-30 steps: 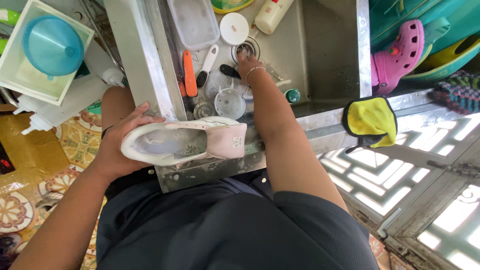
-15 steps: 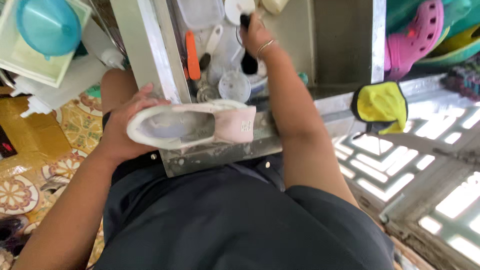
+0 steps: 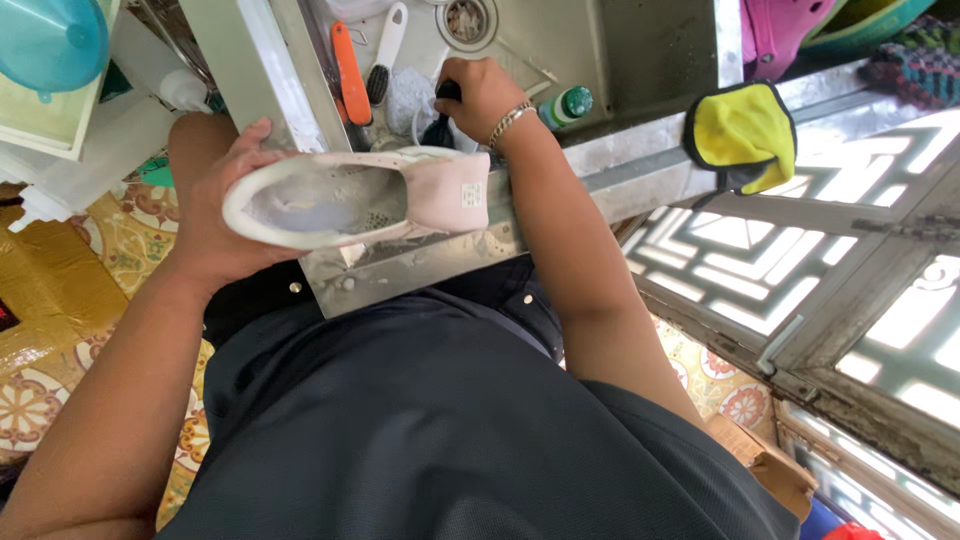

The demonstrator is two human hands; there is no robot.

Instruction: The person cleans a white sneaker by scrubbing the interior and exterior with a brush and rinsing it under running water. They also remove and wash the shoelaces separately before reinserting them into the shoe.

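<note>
**Shoe held at the sink edge, brush gripped in the basin**

At the far left, a blue funnel (image 3: 48, 40) is seen resting in a pale tray (image 3: 60, 135), above a patterned tile floor (image 3: 40, 400). Next to it, the left hand (image 3: 215, 215) is wrapped around a pink and white shoe (image 3: 355, 200); the fingers are curled under its heel end and the thumb is pressed along the upper rim, so the shoe is clamped firmly. The shoe is held on its side, opening turned toward the camera, just above the front edge of the steel sink (image 3: 640, 50), heel to the left and toe to the right.

Behind the shoe, inside the basin, an orange-handled tool (image 3: 350, 85) and a white-handled brush (image 3: 385, 55) are laid side by side. Just to their right, the right hand (image 3: 480, 95) is closed around the dark handle of a brush (image 3: 442, 120), fingers together in a fist; a bracelet (image 3: 508, 122) is worn at the wrist. The brush is held just beyond the shoe's toe; whether they touch cannot be told.

Further right, a green-capped bottle (image 3: 566, 104) is lying in the basin near the wrist. A yellow cloth (image 3: 740, 135) is draped over the sink's right rim, and a pink clog (image 3: 775, 30) is seen at the top edge.
</note>
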